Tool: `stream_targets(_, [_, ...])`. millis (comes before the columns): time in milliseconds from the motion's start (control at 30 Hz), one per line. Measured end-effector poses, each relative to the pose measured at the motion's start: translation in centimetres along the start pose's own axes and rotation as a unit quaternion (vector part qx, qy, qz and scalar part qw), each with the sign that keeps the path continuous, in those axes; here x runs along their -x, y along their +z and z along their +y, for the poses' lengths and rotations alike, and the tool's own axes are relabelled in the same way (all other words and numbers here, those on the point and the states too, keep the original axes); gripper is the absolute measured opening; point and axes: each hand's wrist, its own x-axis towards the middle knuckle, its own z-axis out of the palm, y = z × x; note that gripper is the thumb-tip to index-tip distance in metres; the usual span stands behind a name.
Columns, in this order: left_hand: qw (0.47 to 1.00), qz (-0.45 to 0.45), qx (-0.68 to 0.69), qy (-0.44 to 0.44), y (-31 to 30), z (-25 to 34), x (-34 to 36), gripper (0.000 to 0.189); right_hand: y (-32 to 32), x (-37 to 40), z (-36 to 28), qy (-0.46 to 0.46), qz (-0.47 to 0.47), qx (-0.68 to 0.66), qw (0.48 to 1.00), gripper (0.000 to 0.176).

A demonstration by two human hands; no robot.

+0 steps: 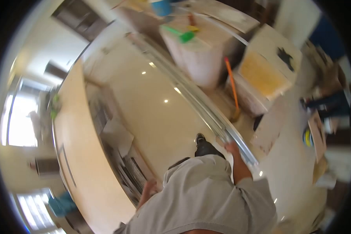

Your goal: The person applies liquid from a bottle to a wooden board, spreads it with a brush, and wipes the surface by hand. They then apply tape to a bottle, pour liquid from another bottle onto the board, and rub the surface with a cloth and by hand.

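Long silvery metal rails (pixel 199 103) run slantwise from the upper middle of the head view down to my right side. My right hand (pixel 233 149) is closed around them near their lower end. My left hand (pixel 149 188) hangs low beside my grey shirt (pixel 201 187), near the wooden unit's open shelf; its fingers are blurred, and I cannot make out whether it is open or closed.
A long light wood counter (pixel 82 148) lies on the left, with stacked boards (pixel 119 136) beneath. Covered blocks bearing a green tool (pixel 186 37) stand ahead. An orange-handled tool (pixel 232 84) leans on the right. A person's legs (pixel 327 103) show at far right.
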Motion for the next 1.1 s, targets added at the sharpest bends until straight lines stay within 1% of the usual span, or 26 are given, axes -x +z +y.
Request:
stream_targets(33, [0.963, 0.050, -0.240, -0.113, -0.8, -1.1, 0.4, 0.054, -2.4, -0.4, -4.9, -0.003, 0.137, 0.095, 0.986, 0.046])
stream_targets(67, [0.935, 0.051, -0.308, -0.166, -1.7, -1.4, -0.3, 0.053, -4.5, -1.9, -7.5, -0.122, 0.220, 0.061, 0.966, 0.057])
stream_targets(100, [0.923, 0.047, -0.333, -0.185, -1.9, -0.6, -1.5, 0.053, -8.6, -3.0, -12.6, -0.119, 0.161, 0.014, 0.980, 0.056])
stream_targets(167, [0.920, 0.029, -0.348, -0.177, -2.8, 0.6, -4.6, 0.052, -14.1, -4.8, -21.5, -0.116, 0.197, 0.000, 0.973, 0.053])
stream_targets(233, [0.924, 0.010, -0.354, -0.145, -4.2, 2.4, -9.3, 0.051, -18.9, -5.7, -29.3, -0.203, 0.260, -0.034, 0.943, 0.043])
stream_targets(300, [0.931, -0.014, -0.350, -0.101, -6.1, 4.5, -15.2, 0.050, -23.6, -6.3, -37.4, -0.303, 0.319, -0.091, 0.893, 0.037])
stream_targets(367, [0.941, -0.024, -0.330, -0.065, -8.6, 7.3, -22.2, 0.049, -28.1, -7.3, -44.2, -0.331, 0.348, -0.050, 0.876, 0.036])
stream_targets(400, [0.949, -0.042, -0.312, -0.029, -9.8, 8.5, -26.2, 0.049, -30.5, -7.8, -47.5, -0.345, 0.358, -0.034, 0.867, 0.035])
stream_targets(433, [0.946, 0.025, -0.298, -0.122, -9.6, 12.2, -30.1, 0.049, -32.5, -8.2, -50.6, -0.362, 0.367, -0.016, 0.857, 0.034])
stream_targets(467, [0.934, 0.097, -0.273, -0.210, -7.8, 18.1, -33.9, 0.049, -33.9, -8.5, -53.0, -0.383, 0.399, -0.008, 0.833, 0.033])
stream_targets(533, [0.947, 0.126, -0.239, -0.173, -8.1, 24.4, -40.7, 0.049, -38.0, -9.9, -59.1, -0.434, 0.463, 0.005, 0.773, 0.031])
stream_targets(633, [0.955, 0.068, -0.249, -0.145, -9.7, 32.5, -50.3, 0.049, -43.4, -11.5, -66.5, -0.333, 0.489, 0.062, 0.803, 0.036])
stream_targets(733, [0.970, 0.048, -0.232, -0.060, -10.8, 38.7, -58.2, 0.047, -48.2, -15.3, -72.9, -0.285, 0.533, 0.142, 0.784, 0.045])
stream_targets(833, [0.983, 0.066, -0.168, -0.010, -11.0, 42.3, -62.6, 0.046, -50.4, -19.3, -77.1, -0.230, 0.555, 0.188, 0.777, 0.044])
stream_targets(867, [0.985, 0.067, -0.154, -0.029, -11.2, 43.3, -63.8, 0.045, -51.0, -21.2, -77.7, -0.202, 0.541, 0.213, 0.788, 0.044])
stream_targets(933, [0.987, 0.072, -0.126, -0.062, -12.1, 43.1, -64.9, 0.044, -51.8, -25.8, -76.9, -0.145, 0.512, 0.260, 0.806, 0.044])
stream_targets(1000, [0.983, 0.060, -0.127, -0.115, -13.9, 41.1, -65.3, 0.043, -51.5, -28.3, -76.2, -0.098, 0.467, 0.273, 0.835, 0.043])
stream_targets(1033, [0.976, 0.061, -0.153, -0.144, -14.9, 39.4, -65.3, 0.043, -51.3, -28.6, -75.8, -0.072, 0.444, 0.277, 0.849, 0.042])
stream_targets(1100, [0.958, 0.061, -0.197, -0.200, -16.5, 36.9, -64.3, 0.043, -50.6, -27.9, -75.5, -0.065, 0.468, 0.267, 0.840, 0.038])
